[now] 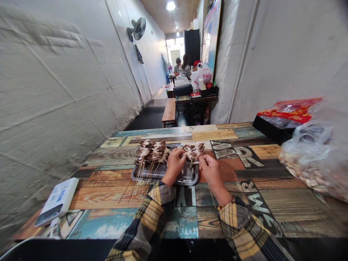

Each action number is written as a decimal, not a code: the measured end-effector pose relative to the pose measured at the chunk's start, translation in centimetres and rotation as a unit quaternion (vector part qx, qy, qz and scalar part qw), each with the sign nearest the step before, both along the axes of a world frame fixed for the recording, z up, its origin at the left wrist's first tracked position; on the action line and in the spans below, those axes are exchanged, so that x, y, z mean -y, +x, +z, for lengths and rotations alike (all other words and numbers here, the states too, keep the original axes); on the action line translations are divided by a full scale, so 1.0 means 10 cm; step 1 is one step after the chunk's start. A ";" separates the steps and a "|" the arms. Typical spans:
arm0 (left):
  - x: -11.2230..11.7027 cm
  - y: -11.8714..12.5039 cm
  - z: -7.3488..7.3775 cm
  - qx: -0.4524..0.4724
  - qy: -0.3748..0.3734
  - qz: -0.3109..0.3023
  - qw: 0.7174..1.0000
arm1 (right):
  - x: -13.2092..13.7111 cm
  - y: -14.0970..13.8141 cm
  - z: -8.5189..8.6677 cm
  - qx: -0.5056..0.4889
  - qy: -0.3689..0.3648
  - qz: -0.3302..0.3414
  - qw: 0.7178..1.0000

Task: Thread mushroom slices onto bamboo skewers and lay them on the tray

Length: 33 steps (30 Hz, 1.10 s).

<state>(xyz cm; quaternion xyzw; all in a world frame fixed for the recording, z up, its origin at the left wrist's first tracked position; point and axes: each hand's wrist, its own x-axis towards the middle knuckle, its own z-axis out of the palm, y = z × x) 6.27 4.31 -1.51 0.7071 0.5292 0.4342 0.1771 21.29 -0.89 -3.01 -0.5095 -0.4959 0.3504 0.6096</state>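
Note:
A bunch of grey-brown oyster mushrooms (pixel 193 151) sits between my hands, above the right end of a metal tray (pixel 163 178). My left hand (pixel 175 165) is closed, its fingertips pinching the left side of this bunch. At the bunch's lower right, my right hand (pixel 211 171) is closed in a pinch. A thin bamboo skewer (pixel 212 197) shows below the right palm; its upper part is hidden by that hand. To the left, several skewered mushrooms (pixel 152 151) lie side by side on the tray, their bare sticks (pixel 141 181) reaching over its near edge.
A clear plastic bag of mushrooms (pixel 312 163) stands on the right of the wood-patterned table (pixel 108 203), before a black box (pixel 274 128) with a red package (pixel 293 110). A white device (pixel 58 201) lies at left. Two people sit far back, beyond another table and bench (pixel 169 110).

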 end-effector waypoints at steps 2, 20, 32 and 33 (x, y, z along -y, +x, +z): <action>0.03 -0.06 0.03 0.157 -0.078 -0.019 0.984 | 0.01 -0.01 0.01 0.005 -0.001 0.002 1.000; 0.32 -0.25 0.11 0.524 -0.263 -0.080 0.806 | 0.12 -0.11 0.03 -0.001 -0.012 0.085 0.996; 0.34 -0.28 0.12 0.511 -0.261 -0.091 0.814 | 0.18 -0.16 0.13 -0.070 -0.085 0.153 0.982; 0.34 -0.29 0.12 0.501 -0.259 -0.076 0.822 | 0.19 -0.16 0.13 -0.067 -0.084 0.153 0.982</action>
